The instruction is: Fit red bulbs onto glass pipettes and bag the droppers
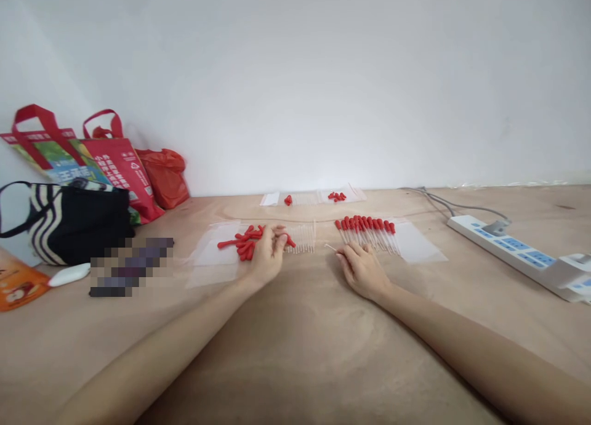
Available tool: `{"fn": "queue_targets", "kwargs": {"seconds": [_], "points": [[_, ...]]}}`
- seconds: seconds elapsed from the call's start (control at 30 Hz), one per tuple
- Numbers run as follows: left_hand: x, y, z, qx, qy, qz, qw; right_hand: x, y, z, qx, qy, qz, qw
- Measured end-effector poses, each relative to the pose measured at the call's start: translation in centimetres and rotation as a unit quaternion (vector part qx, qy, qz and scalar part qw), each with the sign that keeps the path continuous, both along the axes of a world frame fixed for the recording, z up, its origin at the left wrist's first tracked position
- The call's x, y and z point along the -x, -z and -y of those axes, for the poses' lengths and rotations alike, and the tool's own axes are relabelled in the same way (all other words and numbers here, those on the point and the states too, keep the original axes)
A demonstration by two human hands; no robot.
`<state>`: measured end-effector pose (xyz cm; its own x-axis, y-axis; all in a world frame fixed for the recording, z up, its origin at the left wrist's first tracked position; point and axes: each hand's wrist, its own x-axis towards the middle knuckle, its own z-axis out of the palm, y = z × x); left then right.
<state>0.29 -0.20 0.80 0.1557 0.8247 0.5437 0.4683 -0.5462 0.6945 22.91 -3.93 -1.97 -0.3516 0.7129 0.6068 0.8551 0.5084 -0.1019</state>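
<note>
My left hand (270, 252) is closed on a small red piece (290, 241), whose end shows past the fingertips. Beside it, on the left, lies a pile of loose red pieces (247, 243) on clear plastic bags (215, 252). A row of thin clear sticks (302, 238) lies just right of this hand. My right hand (362, 268) pinches a thin whitish stick (330, 247) that points left. Behind that hand, several clear sticks with red tips (368, 228) lie side by side, next to another clear bag (420, 243).
Farther back are small bags with red pieces (337, 196) and a single red bit (288, 200). A white power strip (517, 252) with a grey cable is at right. Shopping bags (122, 166), a black bag (92, 222) and a white object (69, 275) stand left.
</note>
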Motion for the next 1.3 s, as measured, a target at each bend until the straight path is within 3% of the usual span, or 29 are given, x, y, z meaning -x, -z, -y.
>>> {"fn": "queue_targets", "kwargs": {"seconds": [0.1,0.2,0.47,0.9,1.3], "points": [[-1.1,0.9,1.9,0.035,0.113,-0.058,0.991,0.0,-0.2,0.1,0.004,-0.006,0.015,1.0],[-1.4,0.9,2.8,0.049,0.151,-0.098,0.982,0.1,-0.3,0.1,0.017,-0.019,0.026,0.999],[-1.5,1.2,2.9,0.082,0.099,-0.077,0.989,0.3,-0.3,0.2,0.027,-0.075,0.035,0.996],[-1.6,1.1,2.9,0.032,0.114,-0.126,0.985,0.9,-0.6,0.6,0.007,-0.102,0.044,0.994],[-1.6,0.7,3.3,0.005,0.151,-0.167,0.974,0.6,-0.8,0.2,0.033,-0.139,0.055,0.988]]}}
